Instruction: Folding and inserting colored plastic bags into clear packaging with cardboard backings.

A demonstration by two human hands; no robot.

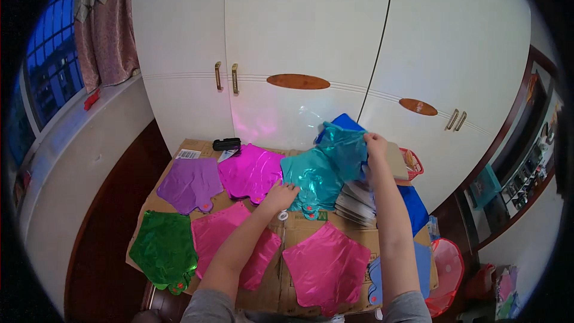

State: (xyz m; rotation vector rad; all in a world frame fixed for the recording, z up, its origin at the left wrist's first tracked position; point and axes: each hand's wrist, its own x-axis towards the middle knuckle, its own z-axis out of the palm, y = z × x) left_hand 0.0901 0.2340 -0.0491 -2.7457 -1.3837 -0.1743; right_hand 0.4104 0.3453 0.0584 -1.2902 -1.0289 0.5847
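Observation:
My right hand (375, 143) is closed in a pinch on the upper edge of a shiny teal foil balloon (344, 146), flat and uninflated, lifted at the back of the cardboard. Below it lies another flat teal foil balloon (314, 176), with a red dot on its neck. Resting at that one's left edge, my left hand (282, 196) has its fingers stretched out and holds nothing. To its left is a magenta foil balloon (251, 170). Under my left forearm lies a pink one (218, 233), partly covered. Behind the lifted foil, a blue foil sheet (347, 122) pokes out.
Purple (190, 184), green (162, 244) and hot pink (327, 266) foil balloons lie on the cardboard (272, 287). White packets (357, 203) are stacked beside my right forearm. A red basket (414, 164) stands behind it. White cabinet doors (299, 24) rise at the back.

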